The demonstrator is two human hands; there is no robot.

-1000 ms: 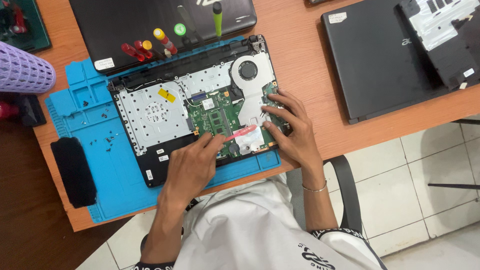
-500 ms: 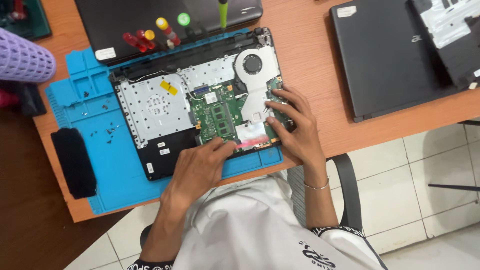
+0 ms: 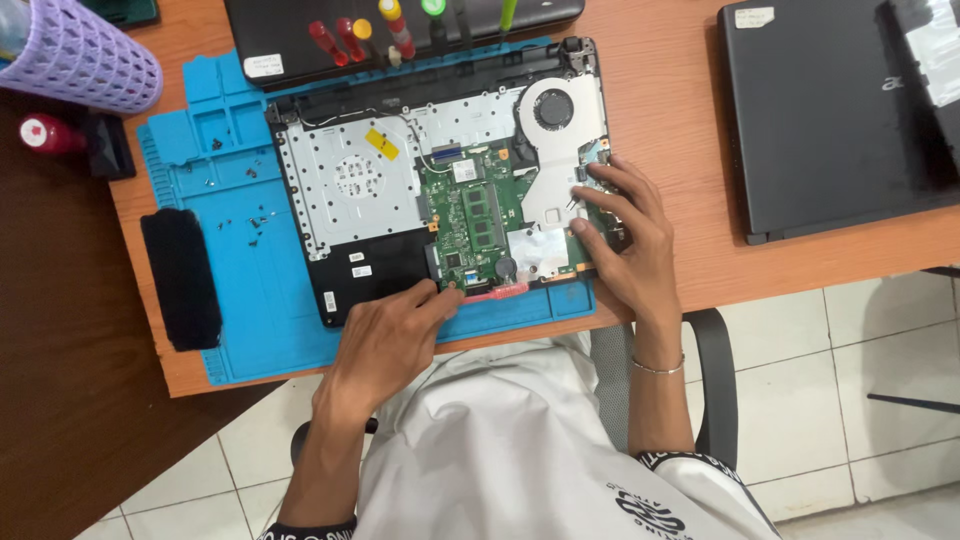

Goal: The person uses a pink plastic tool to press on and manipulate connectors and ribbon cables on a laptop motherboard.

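Head view, left to right: loose screws (image 3: 248,222) lie on the blue repair mat (image 3: 250,330), so the opened laptop (image 3: 440,180) is already uncovered. Your left hand (image 3: 385,345) has fingertips pressed at the green motherboard (image 3: 475,215) near edge, gripping nothing. Your right hand (image 3: 625,245) curls on the board's right edge. Board looks seated, not lifted out. Screwdrivers (image 3: 365,35) crowd the far edge; closed black laptop (image 3: 830,120) sits right.

A green circuit board (image 3: 470,215) sits in a black laptop shell (image 3: 365,280) on a blue mat (image 3: 255,300) beside a lilac mesh basket (image 3: 85,60).
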